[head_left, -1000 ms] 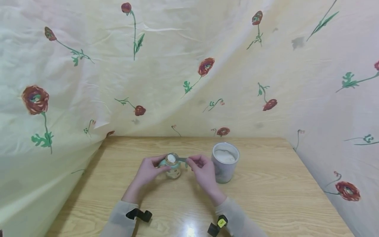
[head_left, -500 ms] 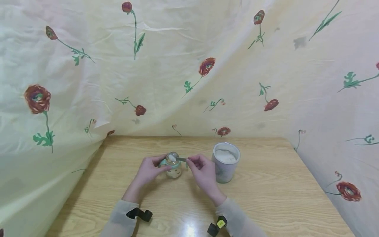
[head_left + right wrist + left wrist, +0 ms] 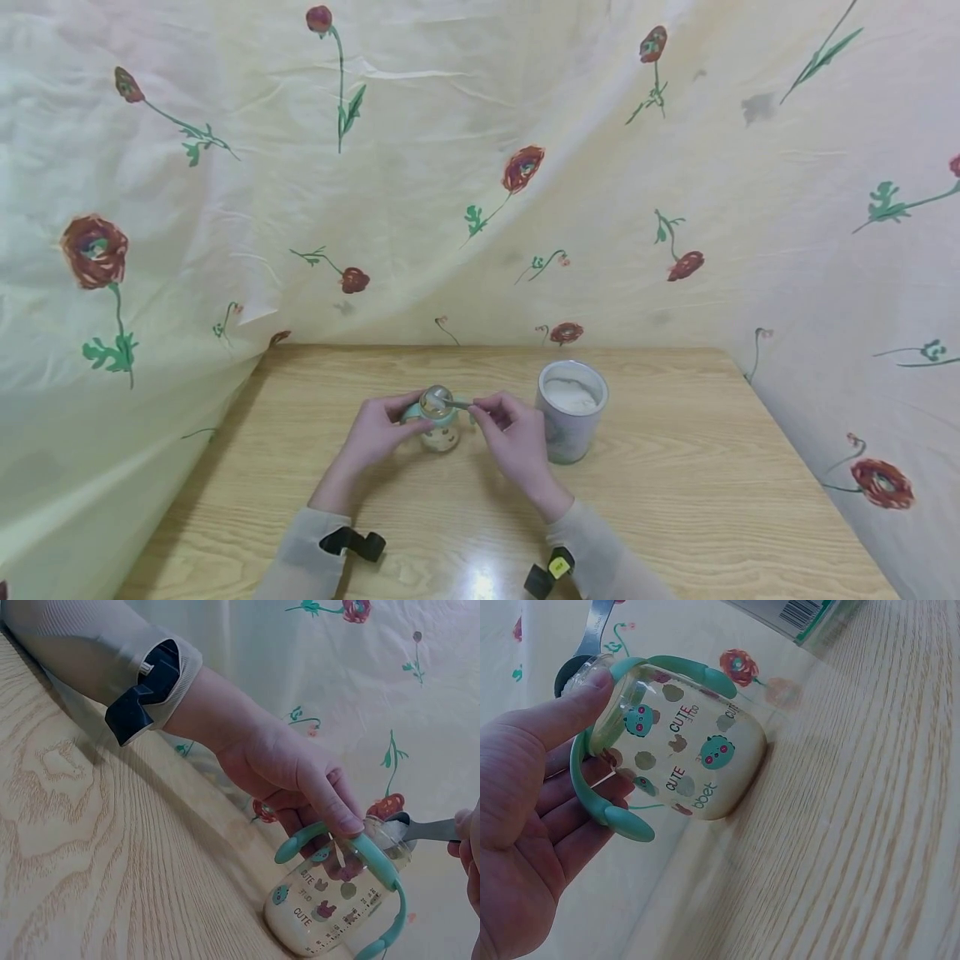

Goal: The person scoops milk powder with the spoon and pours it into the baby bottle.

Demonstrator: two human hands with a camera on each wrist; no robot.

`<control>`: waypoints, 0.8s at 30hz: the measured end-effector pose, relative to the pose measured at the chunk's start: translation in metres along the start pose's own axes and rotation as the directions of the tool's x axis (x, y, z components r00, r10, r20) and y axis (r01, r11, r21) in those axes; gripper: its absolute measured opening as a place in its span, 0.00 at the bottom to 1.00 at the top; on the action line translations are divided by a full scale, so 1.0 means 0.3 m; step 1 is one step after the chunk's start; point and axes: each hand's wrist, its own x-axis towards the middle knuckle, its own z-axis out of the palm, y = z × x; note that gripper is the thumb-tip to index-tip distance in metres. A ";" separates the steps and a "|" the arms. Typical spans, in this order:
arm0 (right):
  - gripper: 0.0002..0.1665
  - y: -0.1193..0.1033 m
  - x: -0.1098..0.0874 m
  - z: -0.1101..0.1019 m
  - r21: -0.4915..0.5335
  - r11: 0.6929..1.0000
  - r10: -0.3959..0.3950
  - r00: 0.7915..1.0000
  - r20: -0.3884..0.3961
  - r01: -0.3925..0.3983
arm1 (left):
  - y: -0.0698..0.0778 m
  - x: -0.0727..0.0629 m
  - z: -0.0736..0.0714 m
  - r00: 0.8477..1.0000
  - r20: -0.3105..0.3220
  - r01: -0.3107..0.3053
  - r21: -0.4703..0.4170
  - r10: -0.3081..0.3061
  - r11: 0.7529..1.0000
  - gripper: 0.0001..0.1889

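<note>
A clear baby bottle [image 3: 440, 438] with mint-green handles and printed animals stands upright on the table, pale powder showing at its bottom. My left hand [image 3: 381, 431] grips it around the neck, thumb on the near side, fingers behind, as the left wrist view shows. Between thumb and fingers, my right hand [image 3: 517, 429] pinches the handle of a grey scoop [image 3: 435, 829]. The scoop's bowl is tipped at the bottle's open mouth, and white powder shows in the mouth in the right wrist view. Only the right hand's fingers appear at that view's right edge.
Just right of my right hand stands a large open canister [image 3: 573, 427] of white powder. The wooden table [image 3: 675, 475] ends at a floral cloth [image 3: 420, 208] hanging behind and along both sides. Each sleeve carries a black wrist camera.
The scoop, level and full of white powder a second ago, has been tipped over into the bottle's mouth, and its powder has left the bowl. The left hand and bottle stay put.
</note>
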 end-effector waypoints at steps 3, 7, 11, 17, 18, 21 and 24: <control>0.04 0.002 0.001 -0.001 0.006 1.000 -0.010 1.000 0.004 0.010 | 0.005 -0.002 0.001 1.000 -0.003 0.007 0.006 -0.007 1.000 0.29; 0.05 -0.001 0.001 -0.002 -0.003 1.000 -0.011 1.000 0.006 0.011 | 0.007 -0.002 0.002 1.000 -0.006 0.013 0.005 -0.013 1.000 0.28; 0.04 -0.007 0.002 -0.004 -0.021 1.000 -0.018 1.000 -0.005 0.018 | 0.007 -0.001 0.002 1.000 -0.004 0.010 0.001 -0.010 1.000 0.28; 0.05 -0.009 0.002 -0.005 -0.017 0.999 -0.048 0.999 -0.017 0.048 | 0.001 0.001 0.001 1.000 -0.001 0.001 -0.004 -0.001 1.000 0.28; 0.05 -0.009 0.002 -0.005 -0.016 0.999 -0.051 0.999 -0.018 0.051 | 0.000 0.001 0.000 1.000 0.000 -0.001 -0.006 0.001 1.000 0.28; 0.05 -0.006 0.002 -0.006 -0.012 0.999 -0.053 0.998 -0.016 0.053 | 0.000 0.001 0.000 1.000 0.003 -0.003 -0.007 0.004 1.000 0.28; 0.05 -0.005 0.002 -0.007 -0.013 0.999 -0.046 0.999 -0.017 0.046 | -0.003 0.003 0.000 1.000 0.004 0.000 -0.008 0.000 1.000 0.28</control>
